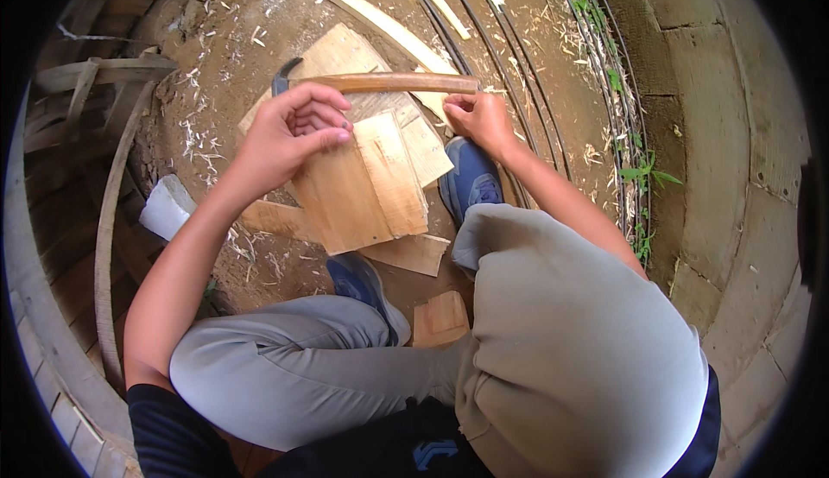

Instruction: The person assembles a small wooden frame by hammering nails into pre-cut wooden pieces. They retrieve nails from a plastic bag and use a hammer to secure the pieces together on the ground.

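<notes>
A claw hammer with a brown wooden handle (406,82) and a dark metal head (281,77) extends crosswise just beyond both hands, over pale boards. My left hand (298,132) is closed, fingers curled toward the thumb, above the near wooden board (354,189). Anything small between those fingertips is too hard to make out. By the handle's butt end, my right hand (484,122) is closed in a pinch; what it holds, if anything, is hidden. Whether either hand touches the handle, I cannot tell. Beneath the near board lie more flat boards (341,50).
A long pale wood strip (389,25) and black cables (509,46) lie on the dirt ground with scattered shavings. My blue shoes (473,180) flank the boards. A small wood block (440,318) sits between my legs. Curved wooden framing (108,193) stands left, a wall (717,132) right.
</notes>
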{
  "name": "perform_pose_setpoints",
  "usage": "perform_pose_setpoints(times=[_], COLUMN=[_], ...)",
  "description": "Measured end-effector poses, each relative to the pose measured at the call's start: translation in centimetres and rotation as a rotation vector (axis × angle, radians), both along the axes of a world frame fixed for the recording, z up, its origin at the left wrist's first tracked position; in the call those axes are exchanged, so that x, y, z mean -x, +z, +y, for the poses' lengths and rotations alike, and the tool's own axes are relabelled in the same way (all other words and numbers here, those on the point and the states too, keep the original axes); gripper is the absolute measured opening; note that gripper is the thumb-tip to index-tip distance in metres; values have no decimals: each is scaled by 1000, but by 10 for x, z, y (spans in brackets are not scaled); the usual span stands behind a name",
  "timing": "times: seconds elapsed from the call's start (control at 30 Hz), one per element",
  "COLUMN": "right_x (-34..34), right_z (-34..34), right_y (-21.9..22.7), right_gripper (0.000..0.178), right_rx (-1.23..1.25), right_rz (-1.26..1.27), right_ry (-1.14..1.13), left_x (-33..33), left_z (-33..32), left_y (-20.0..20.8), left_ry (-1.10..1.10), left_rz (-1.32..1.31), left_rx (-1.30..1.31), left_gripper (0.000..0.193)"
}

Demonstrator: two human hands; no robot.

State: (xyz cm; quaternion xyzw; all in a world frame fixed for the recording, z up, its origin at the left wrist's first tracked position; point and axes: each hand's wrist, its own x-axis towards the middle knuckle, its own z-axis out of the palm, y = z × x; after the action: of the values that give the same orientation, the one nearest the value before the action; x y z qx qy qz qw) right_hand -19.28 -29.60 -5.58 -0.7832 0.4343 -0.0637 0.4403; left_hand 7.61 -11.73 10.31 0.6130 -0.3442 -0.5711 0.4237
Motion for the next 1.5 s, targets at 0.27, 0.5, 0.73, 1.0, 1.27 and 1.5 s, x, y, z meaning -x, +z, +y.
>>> perform_pose_setpoints(times=[0.27, 0.5, 0.73, 1.0, 1.27, 1.5], right_x=[25, 5, -74, -101, -115, -90], right_z=[-5, 7, -16, -32, -29, -23], right_y=[14, 130, 131, 132, 145, 139], right_gripper=[12, 25, 58, 76, 29, 28], right_rx=[52, 434, 576, 51, 251, -166], right_rz=[-235, -523, -247, 220, 203, 18], right_ry=[-355, 4, 625, 819, 660, 463], left_x=[2, 15, 11, 17, 11, 7], left_z=[3, 8, 4, 5, 6, 2], left_y=[6, -2, -6, 10, 16, 10], left_ry=[46, 101, 136, -141, -109, 139], left_rz=[27, -10, -24, 106, 58, 29], left_rx=[9, 122, 137, -12, 84, 135], left_gripper=[31, 24, 26, 21, 8, 9])
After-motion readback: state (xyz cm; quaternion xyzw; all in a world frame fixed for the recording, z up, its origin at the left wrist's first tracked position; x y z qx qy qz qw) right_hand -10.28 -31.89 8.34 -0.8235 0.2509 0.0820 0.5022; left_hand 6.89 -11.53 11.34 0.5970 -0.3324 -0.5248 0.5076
